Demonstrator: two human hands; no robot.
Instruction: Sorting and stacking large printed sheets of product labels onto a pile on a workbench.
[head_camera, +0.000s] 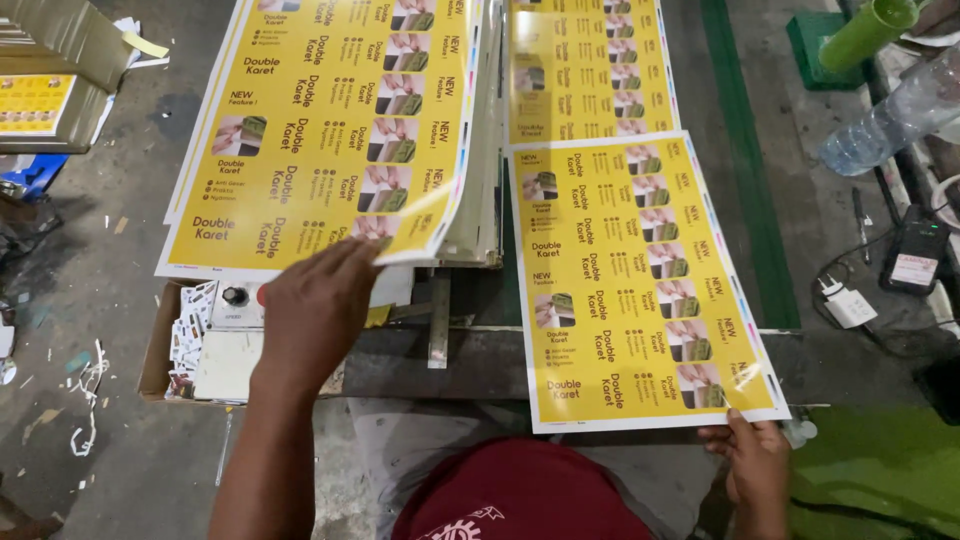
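Observation:
My left hand (318, 305) pinches the near right corner of the top yellow printed sheet (320, 130), lifting it off a thick stack (478, 200) of the same sheets. My right hand (757, 462) grips the near right corner of a single yellow printed sheet (635, 280) that lies flat to the right of the stack. Both sheets carry rows of small product pictures and dark lettering with white margins. Another yellow sheet (585, 65) lies beyond the right one.
A cardboard box (158, 345) with small cards and a grey control box with a knob (233, 297) sits under the stack's near edge. A plastic bottle (890, 110), green cup (865, 32), charger (850, 305) and black device (915, 255) lie at right.

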